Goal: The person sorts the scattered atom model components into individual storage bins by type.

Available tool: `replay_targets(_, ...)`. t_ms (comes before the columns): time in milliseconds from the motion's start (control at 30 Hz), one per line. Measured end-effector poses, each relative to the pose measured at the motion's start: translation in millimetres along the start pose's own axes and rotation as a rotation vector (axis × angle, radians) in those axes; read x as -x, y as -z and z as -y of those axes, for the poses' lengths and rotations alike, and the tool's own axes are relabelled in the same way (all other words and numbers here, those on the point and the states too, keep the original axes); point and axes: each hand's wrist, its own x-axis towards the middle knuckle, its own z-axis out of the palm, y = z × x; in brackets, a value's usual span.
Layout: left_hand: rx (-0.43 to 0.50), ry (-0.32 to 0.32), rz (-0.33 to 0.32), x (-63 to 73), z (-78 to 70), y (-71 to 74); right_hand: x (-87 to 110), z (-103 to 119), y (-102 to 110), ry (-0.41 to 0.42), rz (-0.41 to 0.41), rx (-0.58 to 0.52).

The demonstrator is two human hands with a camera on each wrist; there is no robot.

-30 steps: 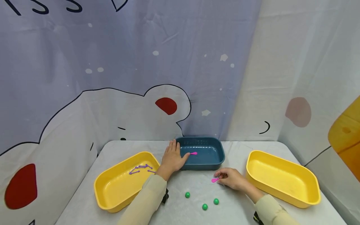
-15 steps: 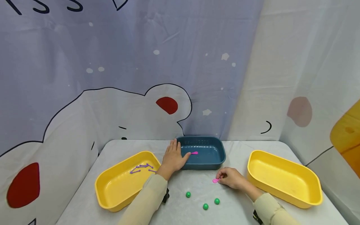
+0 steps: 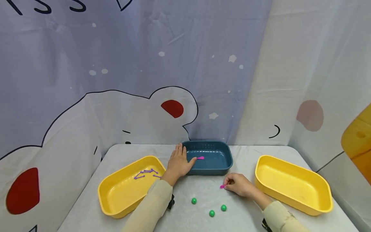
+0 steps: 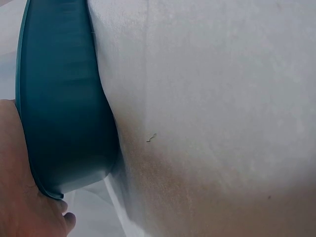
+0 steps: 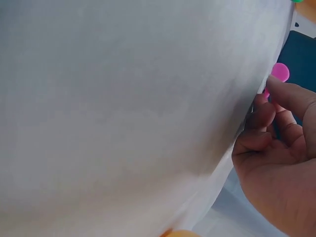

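My left hand [image 3: 179, 162] rests on the left rim of a dark teal basin [image 3: 209, 171], fingers straight and thumb reaching inside. In the left wrist view, part of that hand [image 4: 22, 182] shows against the basin's side [image 4: 69, 108]. Inside the basin, by my thumb, lies a small pink spoon [image 3: 200, 158]. In front of the basin, my right hand [image 3: 239, 184] pinches another small pink spoon [image 3: 222, 186] between thumb and fingers. Its rounded end [image 5: 280, 72] sticks out past the fingertips in the right wrist view; the rest is mostly hidden.
Three green beads [image 3: 194, 200] lie on the white-covered table, nearer than the right hand. A yellow basin [image 3: 111, 193] with several purple stick pieces [image 3: 139, 177] stands at left. Another yellow basin [image 3: 292, 183] stands at right, close to my right forearm.
The spoon in my right hand has turned a little, showing less of its rounded end. My left hand has kept its place on the basin.
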Motion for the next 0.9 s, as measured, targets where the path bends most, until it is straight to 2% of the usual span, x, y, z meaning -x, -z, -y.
replay_targets(167, 0.004, -0.006, -0.004, -0.3, 0.1, -0.1, 1.1, 1, 3, 0.058, -0.013, -0.004)
replay_targets(400, 0.003, -0.007, -0.009, -0.9, 0.9, -0.4, 1.3, 5, 8, 0.099, -0.007, -0.018)
replay_targets(900, 0.006, -0.007, 0.001, -0.9, 0.4, -0.5, -5.1, 23, 28, 0.116, 0.017, 0.035)
